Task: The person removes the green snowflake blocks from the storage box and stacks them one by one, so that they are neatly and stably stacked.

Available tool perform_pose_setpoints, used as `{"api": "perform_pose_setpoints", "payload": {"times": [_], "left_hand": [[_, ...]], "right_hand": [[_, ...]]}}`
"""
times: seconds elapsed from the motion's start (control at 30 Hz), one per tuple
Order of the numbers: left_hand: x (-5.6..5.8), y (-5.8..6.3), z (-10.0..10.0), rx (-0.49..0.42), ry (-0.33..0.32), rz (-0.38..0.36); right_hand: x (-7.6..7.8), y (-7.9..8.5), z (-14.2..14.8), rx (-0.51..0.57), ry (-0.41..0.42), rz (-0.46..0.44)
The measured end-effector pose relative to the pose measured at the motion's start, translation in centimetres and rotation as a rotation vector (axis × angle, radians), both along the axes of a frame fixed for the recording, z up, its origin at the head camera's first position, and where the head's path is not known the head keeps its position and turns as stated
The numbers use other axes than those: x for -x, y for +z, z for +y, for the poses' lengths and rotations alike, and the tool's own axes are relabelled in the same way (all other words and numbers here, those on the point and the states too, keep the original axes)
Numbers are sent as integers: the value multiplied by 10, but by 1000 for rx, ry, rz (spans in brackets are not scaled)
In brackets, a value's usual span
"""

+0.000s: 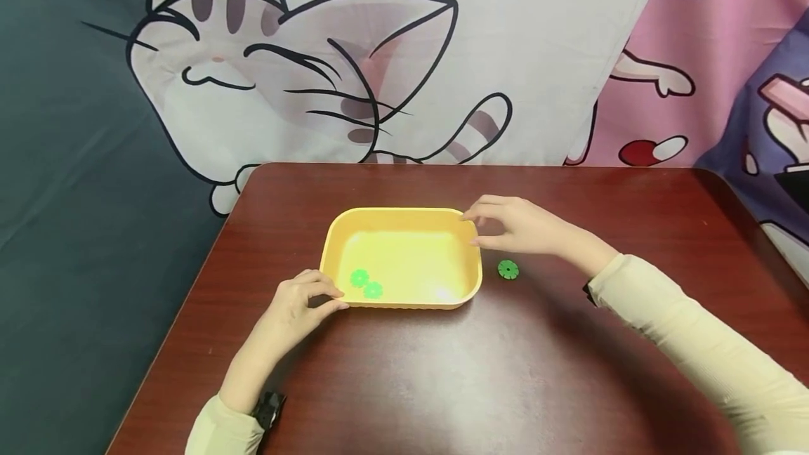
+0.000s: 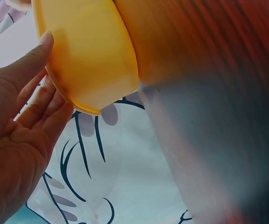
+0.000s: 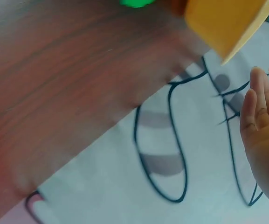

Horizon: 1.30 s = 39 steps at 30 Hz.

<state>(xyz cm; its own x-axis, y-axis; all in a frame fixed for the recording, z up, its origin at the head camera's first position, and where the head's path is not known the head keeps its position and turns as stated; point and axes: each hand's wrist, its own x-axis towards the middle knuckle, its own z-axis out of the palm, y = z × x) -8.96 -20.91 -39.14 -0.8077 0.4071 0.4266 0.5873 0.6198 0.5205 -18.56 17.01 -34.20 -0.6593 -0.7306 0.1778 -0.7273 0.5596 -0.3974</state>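
A shallow yellow plastic basin [image 1: 404,258] sits on the table, its wall also seen in the left wrist view [image 2: 92,51]. Two small green notched discs [image 1: 359,278] lie inside, near its front left corner. My left hand [image 1: 303,304] pinches the rim at that corner, thumb on one side of the wall and fingers on the other. At the opposite, right end, my right hand [image 1: 515,227] hovers with fingers spread at the rim, holding nothing; the right wrist view shows its fingers [image 3: 262,102] mostly straight. One more green notched disc [image 1: 508,269] lies on the table just right of the basin.
The dark red-brown wooden table [image 1: 404,371] stretches out around the basin. Behind its far edge hangs a cloth backdrop [image 1: 518,41] printed with a cartoon cat. Dark green cloth [image 1: 76,230] covers the left side.
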Motion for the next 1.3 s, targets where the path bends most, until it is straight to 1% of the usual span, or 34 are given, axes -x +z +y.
{"api": "perform_pose_setpoints", "payload": {"times": [0.2,0.33,0.47,0.6,0.7,0.87,1.0,1.17,1.3], "left_hand": [[1,-1,-1,-15,-20,28],[1,-1,-2,-24,-24,28],[1,0,-2,-5,-17,4],[1,1,-2,8,-12,-14],[1,0,-1,1,-16,-5],[-2,-2,-3,-11,-6,21],[-2,-2,-2,-17,-8,28],[0,-3,0,-27,-20,36],[2,-4,0,-26,-34,57]], "right_hand": [[9,11,-37,-72,62,2],[15,18,-64,-128,110,-14],[21,20,-90,-194,146,-33],[27,22,-116,-215,198,-48],[32,22,-134,-226,235,-80],[37,12,-163,-273,309,-139],[38,-2,-177,-335,337,-177],[38,-19,-188,-428,349,-160],[35,-27,-194,-496,354,-135]]}}
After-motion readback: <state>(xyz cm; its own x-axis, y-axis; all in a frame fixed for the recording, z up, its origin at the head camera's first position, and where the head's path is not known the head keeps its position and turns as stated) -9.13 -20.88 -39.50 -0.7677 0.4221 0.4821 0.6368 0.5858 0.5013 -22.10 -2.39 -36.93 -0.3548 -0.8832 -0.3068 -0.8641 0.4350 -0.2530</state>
